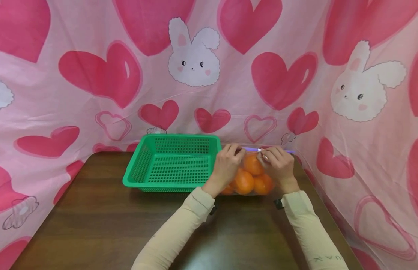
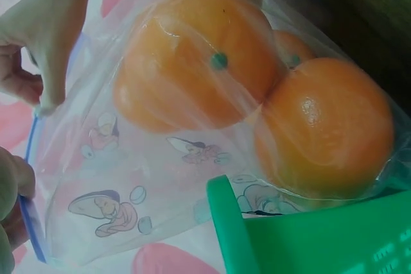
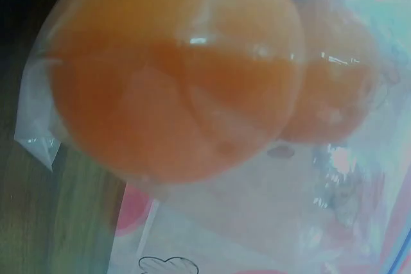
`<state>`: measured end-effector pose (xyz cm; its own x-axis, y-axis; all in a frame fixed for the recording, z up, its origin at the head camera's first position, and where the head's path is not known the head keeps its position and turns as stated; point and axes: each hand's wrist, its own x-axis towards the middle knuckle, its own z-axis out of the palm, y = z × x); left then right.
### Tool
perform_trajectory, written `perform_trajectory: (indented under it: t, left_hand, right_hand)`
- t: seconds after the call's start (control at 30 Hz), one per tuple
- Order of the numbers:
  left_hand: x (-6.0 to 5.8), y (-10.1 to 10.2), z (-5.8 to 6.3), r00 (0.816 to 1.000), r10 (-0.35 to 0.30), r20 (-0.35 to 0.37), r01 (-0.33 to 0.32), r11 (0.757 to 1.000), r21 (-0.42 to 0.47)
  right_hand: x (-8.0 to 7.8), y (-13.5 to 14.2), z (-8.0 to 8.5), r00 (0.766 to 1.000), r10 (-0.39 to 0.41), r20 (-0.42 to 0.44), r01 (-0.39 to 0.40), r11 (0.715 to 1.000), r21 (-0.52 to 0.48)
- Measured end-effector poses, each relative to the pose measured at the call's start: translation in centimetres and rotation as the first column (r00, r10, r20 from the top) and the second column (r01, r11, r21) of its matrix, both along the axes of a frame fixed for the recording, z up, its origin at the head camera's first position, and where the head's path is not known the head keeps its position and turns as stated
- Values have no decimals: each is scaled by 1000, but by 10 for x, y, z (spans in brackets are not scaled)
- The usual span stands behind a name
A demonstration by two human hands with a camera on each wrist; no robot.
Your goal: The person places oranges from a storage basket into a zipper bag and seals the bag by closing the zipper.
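A clear plastic zip bag (image 2: 148, 222) with printed figures holds several oranges (image 1: 244, 182), some with a small green stem spot. Its blue-purple zip strip (image 1: 288, 151) runs along the far edge, beyond the fruit. My left hand (image 1: 226, 165) has its fingers curled at the left part of this strip, and they grip it at the lower left of the left wrist view. Farther right along the strip, my right hand (image 1: 280, 162) pinches the edge between thumb and fingers. In the right wrist view, large oranges behind plastic fill most of the picture, and no hand shows.
A green plastic basket (image 1: 161, 185) with slotted walls stands left of the bag, close beside my left hand. Both rest on a dark brown wooden table (image 1: 128, 228). A pink cloth (image 1: 239, 86) with hearts and rabbits hangs behind the table and along its sides.
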<state>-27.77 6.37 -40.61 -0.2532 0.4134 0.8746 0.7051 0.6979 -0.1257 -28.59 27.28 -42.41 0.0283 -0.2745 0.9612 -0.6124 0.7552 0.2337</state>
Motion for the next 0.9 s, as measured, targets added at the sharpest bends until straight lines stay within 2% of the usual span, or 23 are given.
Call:
perform_trajectory:
  t: [0.27, 0.53, 0.63, 0.9]
  left_hand:
    - [-1, -5, 1, 1000, 23, 8, -23, 999, 25]
    - [0, 7, 9, 997, 78, -12, -78, 997, 24]
    - [2, 13, 11, 997, 77, -1, -77, 997, 8]
    - [-2, 17, 12, 997, 26, 68, -25, 1000, -11]
  right_hand:
    - [-4, 5, 0, 1000, -9, -12, 9, 1000, -8]
    - [3, 8, 2, 998, -37, 47, 38, 999, -27]
    - [4, 9, 4, 998, -37, 44, 38, 999, -21]
    - [8, 13, 9, 999, -23, 40, 22, 1000, 17]
